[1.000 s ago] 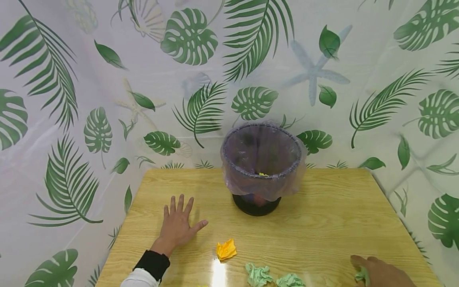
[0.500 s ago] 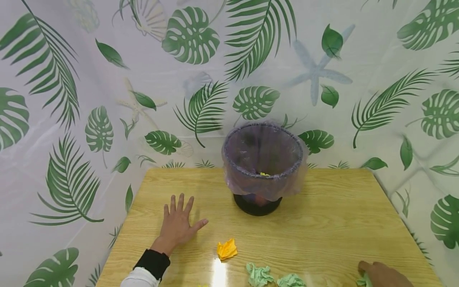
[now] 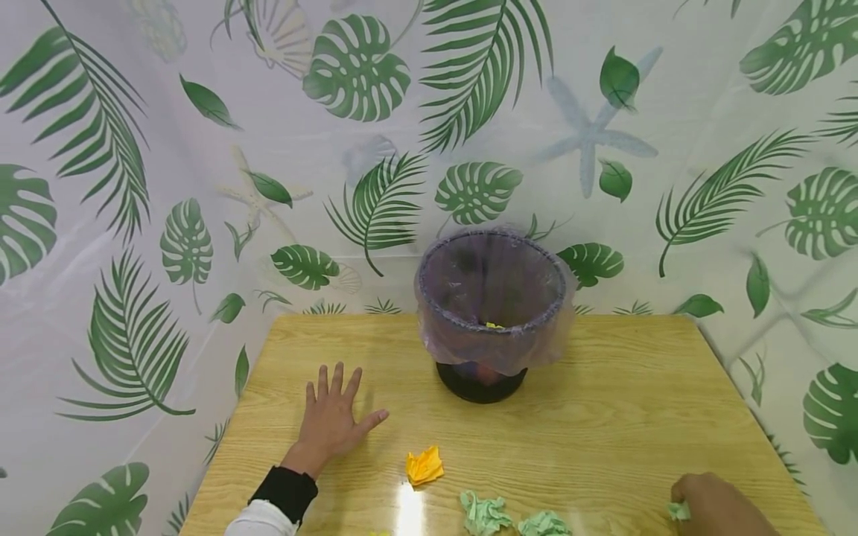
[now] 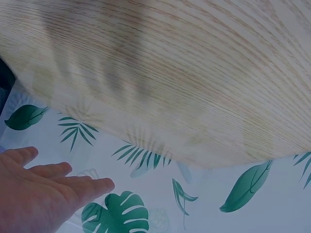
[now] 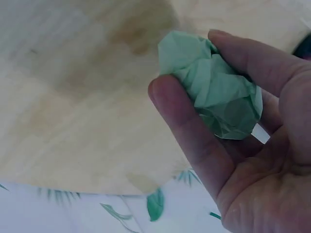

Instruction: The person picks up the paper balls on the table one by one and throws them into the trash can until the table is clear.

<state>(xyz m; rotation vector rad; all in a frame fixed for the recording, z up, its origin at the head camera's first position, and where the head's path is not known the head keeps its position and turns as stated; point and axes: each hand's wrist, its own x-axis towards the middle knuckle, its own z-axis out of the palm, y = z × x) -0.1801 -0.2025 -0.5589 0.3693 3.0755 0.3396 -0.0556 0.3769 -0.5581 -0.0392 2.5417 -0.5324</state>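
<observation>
In the right wrist view my right hand (image 5: 252, 121) holds a crumpled ball of green paper (image 5: 211, 82) between thumb and curled fingers. The head view shows that same hand (image 3: 720, 506) low at the right, over the table, with a bit of the green paper (image 3: 679, 511) showing. My left hand (image 3: 330, 420) has its fingers spread over the left part of the table, nearest to a crumpled orange paper (image 3: 424, 466). Two more crumpled green papers, one (image 3: 484, 514) beside the other (image 3: 544, 524), lie at the front. The left wrist view shows the left hand (image 4: 48, 194) holding nothing.
A dark bin (image 3: 481, 388) lined with a translucent purple bag (image 3: 492, 346) stands at the back middle; something yellow (image 3: 494, 325) shows inside. A yellow scrap (image 3: 379, 533) peeks in at the front edge. Leaf-patterned sheeting (image 3: 375, 112) encloses the wooden table (image 3: 623, 402).
My right hand has shifted slightly right and turned, its fingers closing further around the green paper. The left hand, the bin and the papers on the table have stayed in place.
</observation>
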